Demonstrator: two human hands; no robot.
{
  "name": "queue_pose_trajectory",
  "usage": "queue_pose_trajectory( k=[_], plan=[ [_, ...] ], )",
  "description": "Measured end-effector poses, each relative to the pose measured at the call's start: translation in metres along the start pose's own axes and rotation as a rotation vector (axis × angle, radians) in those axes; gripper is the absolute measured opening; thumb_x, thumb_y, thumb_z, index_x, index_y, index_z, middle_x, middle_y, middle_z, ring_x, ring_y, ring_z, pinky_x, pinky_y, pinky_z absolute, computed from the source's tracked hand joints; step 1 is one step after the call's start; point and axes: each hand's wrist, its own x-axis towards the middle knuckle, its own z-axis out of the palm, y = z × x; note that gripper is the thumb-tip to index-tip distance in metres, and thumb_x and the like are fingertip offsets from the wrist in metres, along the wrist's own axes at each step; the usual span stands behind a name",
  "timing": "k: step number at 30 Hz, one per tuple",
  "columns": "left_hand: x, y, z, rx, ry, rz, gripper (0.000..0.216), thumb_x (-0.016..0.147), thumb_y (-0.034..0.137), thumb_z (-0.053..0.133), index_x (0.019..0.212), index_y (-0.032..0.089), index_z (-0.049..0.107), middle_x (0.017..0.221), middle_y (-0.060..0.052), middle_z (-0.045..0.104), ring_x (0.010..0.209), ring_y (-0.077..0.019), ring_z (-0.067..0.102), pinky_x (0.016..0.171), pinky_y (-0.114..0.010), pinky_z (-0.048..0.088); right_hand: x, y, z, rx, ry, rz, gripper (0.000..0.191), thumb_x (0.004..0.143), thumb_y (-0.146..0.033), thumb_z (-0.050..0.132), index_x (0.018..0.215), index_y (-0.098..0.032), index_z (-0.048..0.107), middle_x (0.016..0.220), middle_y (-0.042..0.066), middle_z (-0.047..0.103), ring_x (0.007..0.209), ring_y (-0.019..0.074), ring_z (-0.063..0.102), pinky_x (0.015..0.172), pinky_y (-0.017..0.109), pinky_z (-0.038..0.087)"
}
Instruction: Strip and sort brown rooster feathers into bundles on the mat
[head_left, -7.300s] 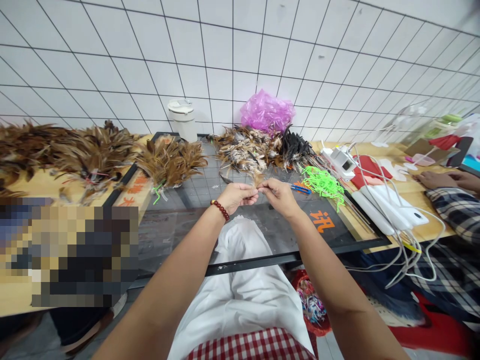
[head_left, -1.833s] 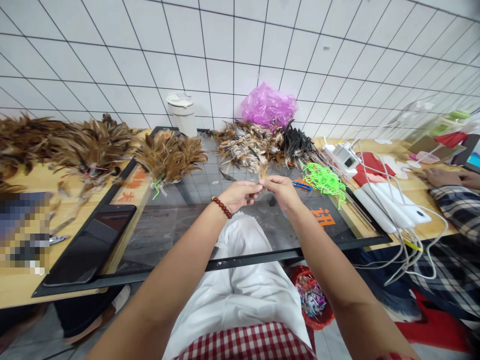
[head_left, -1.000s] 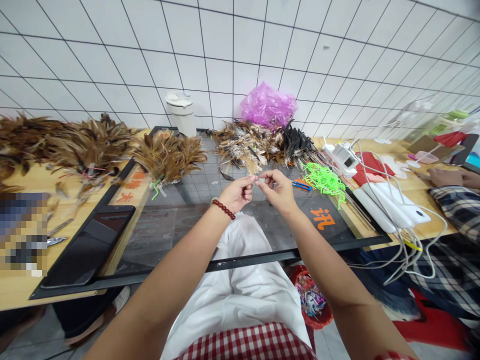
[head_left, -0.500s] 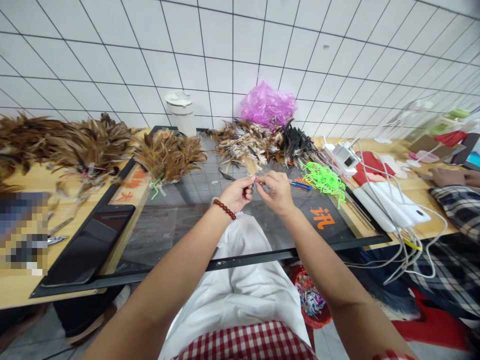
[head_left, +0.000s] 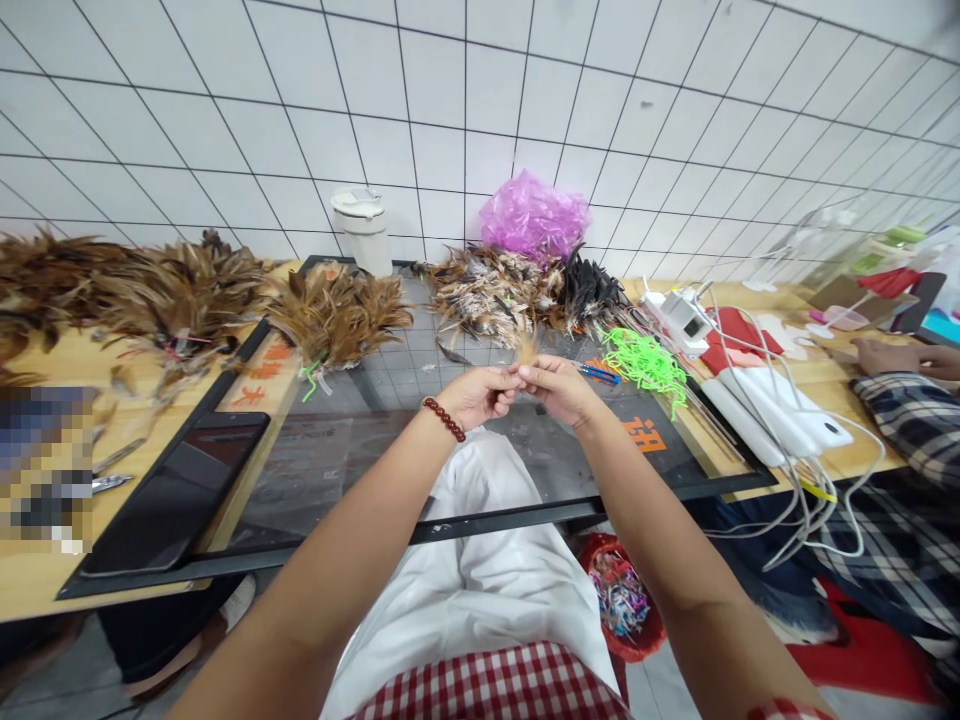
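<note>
My left hand [head_left: 484,395], with a dark red bead bracelet at the wrist, is closed in a pinch. Its fingertips meet those of my right hand [head_left: 556,387], which is pinched too. Between them stands a small light-brown feather [head_left: 527,345], tip upward and a little blurred; its lower end is hidden by the fingers. Just beyond lies a heap of brown and white feathers [head_left: 487,295], with black feathers [head_left: 589,290] at its right. To the right of my right hand are a blue cutter knife [head_left: 600,374] and a pile of bright green strings [head_left: 645,365].
Brown feather bundles [head_left: 337,310] lie on the left. A white lidded cup [head_left: 364,230] and a pink plastic bag [head_left: 534,215] stand near the tiled wall. A phone [head_left: 180,490] is at front left. White cables [head_left: 795,400] and another person's hands [head_left: 900,357] are on the right.
The feather has shifted right and stands more upright. My hands have come closer together, and my right fingers have closed against my left fingertips.
</note>
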Motion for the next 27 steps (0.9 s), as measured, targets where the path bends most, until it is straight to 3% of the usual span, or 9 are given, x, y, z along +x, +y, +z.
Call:
queue_pose_trajectory(
  k=[5,10,15,19,23,27],
  plan=[
    [-0.006,0.005,-0.001,0.106,-0.095,0.008,0.021,0.069,0.024,0.071,0.081,0.007,0.067,0.064,-0.001,0.048,0.052,-0.0039,0.041,0.047,-0.017,0.036,0.002,0.001,0.0,0.04,0.067,-0.043,0.024,0.062,-0.035,0.077,0.056,-0.017,0.063,0.057,0.0,0.062,0.057,0.0104,0.056,0.063,0.026,0.045],
    [-0.007,0.005,0.001,0.164,-0.033,0.044,0.022,0.066,0.023,0.073,0.078,0.005,0.068,0.059,0.001,0.044,0.048,-0.0022,0.035,0.042,-0.015,0.029,0.003,0.002,0.0,0.003,0.124,-0.04,0.024,0.058,-0.033,0.079,0.054,-0.017,0.062,0.055,-0.001,0.06,0.056,0.0102,0.054,0.06,0.025,0.042],
    [0.002,-0.001,-0.001,0.013,0.053,0.104,0.015,0.062,0.017,0.075,0.071,0.008,0.065,0.056,0.002,0.044,0.045,-0.0017,0.035,0.04,-0.014,0.027,0.004,0.003,0.001,-0.06,0.125,-0.106,0.025,0.063,-0.037,0.076,0.076,-0.018,0.066,0.063,-0.003,0.055,0.056,0.0079,0.046,0.057,0.024,0.038],
    [0.004,0.002,0.0,-0.168,0.161,0.159,0.013,0.066,0.014,0.071,0.077,0.01,0.065,0.057,0.004,0.044,0.044,-0.001,0.037,0.039,-0.012,0.029,0.003,0.002,0.005,-0.251,0.181,-0.278,0.051,0.053,-0.033,0.081,0.098,-0.023,0.059,0.075,-0.004,0.05,0.061,0.0078,0.041,0.059,0.023,0.037],
    [0.002,0.004,0.002,-0.213,0.191,0.133,0.008,0.07,0.013,0.067,0.076,0.008,0.065,0.055,0.003,0.044,0.042,-0.0006,0.036,0.038,-0.011,0.029,0.003,0.004,0.011,-0.478,0.242,-0.374,0.053,0.056,-0.033,0.079,0.101,-0.022,0.054,0.079,-0.003,0.046,0.061,0.008,0.037,0.056,0.023,0.035],
    [0.002,0.002,0.003,-0.207,0.166,0.094,0.008,0.072,0.013,0.064,0.078,0.008,0.065,0.06,0.001,0.048,0.041,0.0001,0.033,0.037,-0.012,0.029,0.005,0.007,0.013,-0.499,0.292,-0.395,0.046,0.062,-0.035,0.075,0.101,-0.022,0.053,0.076,-0.003,0.044,0.06,0.0084,0.037,0.055,0.022,0.033]
  ],
)
